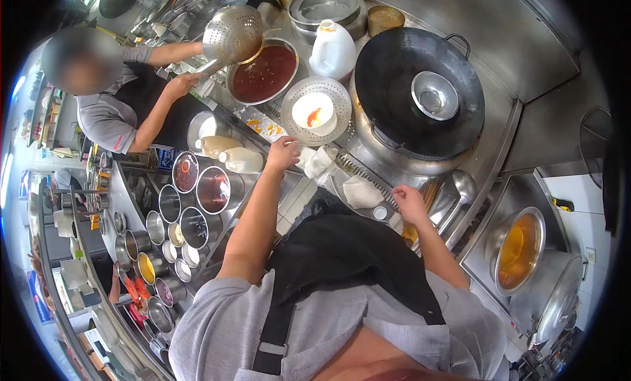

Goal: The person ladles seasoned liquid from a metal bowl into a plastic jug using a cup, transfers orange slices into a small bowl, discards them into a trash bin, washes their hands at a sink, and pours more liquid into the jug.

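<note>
White bowl (306,111) holds orange-red matter (perforated plate (288,123) beneath); black wok (384,75) holds metal bowl (434,96). Left hand (282,153) is near the plate—grip indeterminable; right hand (409,202)—loosely open.

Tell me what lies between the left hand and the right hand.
Between the left hand and the right hand lie a crumpled white cloth and a smoother one, as the head view shows.

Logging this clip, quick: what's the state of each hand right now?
Left hand: fingers bent, near the white cloths; can't tell if it grips anything.
Right hand: loosely open, nothing seen in it.
</note>
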Demonstrator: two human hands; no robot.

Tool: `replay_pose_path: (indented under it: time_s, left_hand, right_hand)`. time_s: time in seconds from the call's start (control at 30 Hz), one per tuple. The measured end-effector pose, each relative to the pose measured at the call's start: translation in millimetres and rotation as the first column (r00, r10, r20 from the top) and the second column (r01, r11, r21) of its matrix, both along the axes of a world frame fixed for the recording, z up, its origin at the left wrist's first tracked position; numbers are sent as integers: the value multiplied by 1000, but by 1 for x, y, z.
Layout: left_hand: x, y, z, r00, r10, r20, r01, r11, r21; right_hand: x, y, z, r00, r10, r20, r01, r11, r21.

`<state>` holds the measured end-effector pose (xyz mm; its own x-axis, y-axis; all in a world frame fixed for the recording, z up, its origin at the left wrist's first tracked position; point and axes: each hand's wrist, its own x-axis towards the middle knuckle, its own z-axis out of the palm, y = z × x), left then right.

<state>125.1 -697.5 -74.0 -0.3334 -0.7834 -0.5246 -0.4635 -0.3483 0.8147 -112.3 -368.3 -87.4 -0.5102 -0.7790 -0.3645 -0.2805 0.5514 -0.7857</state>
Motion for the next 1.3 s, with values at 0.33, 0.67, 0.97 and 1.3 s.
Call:
replay_pose_path:
  time_s: [0.33, 0.67, 0.97, 1.3]
  left_hand:
    - [23, -7, 16, 996, 61, -71, -56, 996, 74]
    - [57, -5, 8, 984, 135, -118, -118, 983, 140]
    - [64, -9, 3, 976, 173, -135, -145, 970, 194]
    - [24, -28, -9, 976, 128, -175, -101, 983, 155]
  right_hand:
    - [32, -68, 22, 982, 187, -38, -190, 975, -113]
    - [38, -122, 26, 965, 226, -135, -245, 958, -150]
    - [39, -155, 30, 981, 123, -147, -146, 977, -155]
    - [49, -268, -2, 706, -357, 611, 496, 866, -68]
